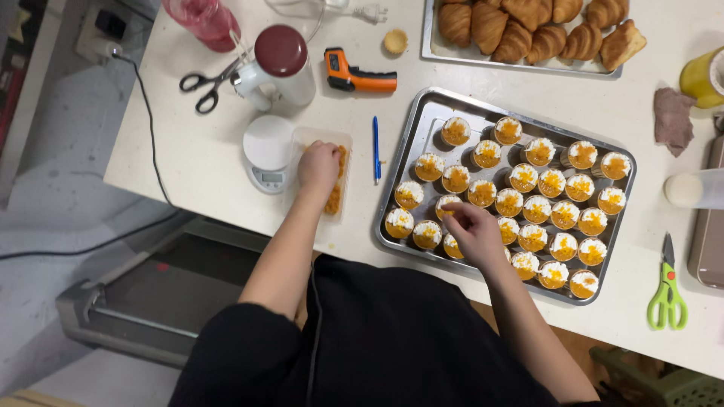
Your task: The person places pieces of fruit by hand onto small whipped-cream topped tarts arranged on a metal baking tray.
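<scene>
Reaching into the clear tub of orange fruit bits, the left hand is curling its fingers around a pinch of them. The tub is sitting just left of the big metal tray, beside the blue pen. The right hand is pinching a bit over a little cream tart near the tray's front left corner. Small pinches, dropped gently in the middle, are probably working best.
</scene>
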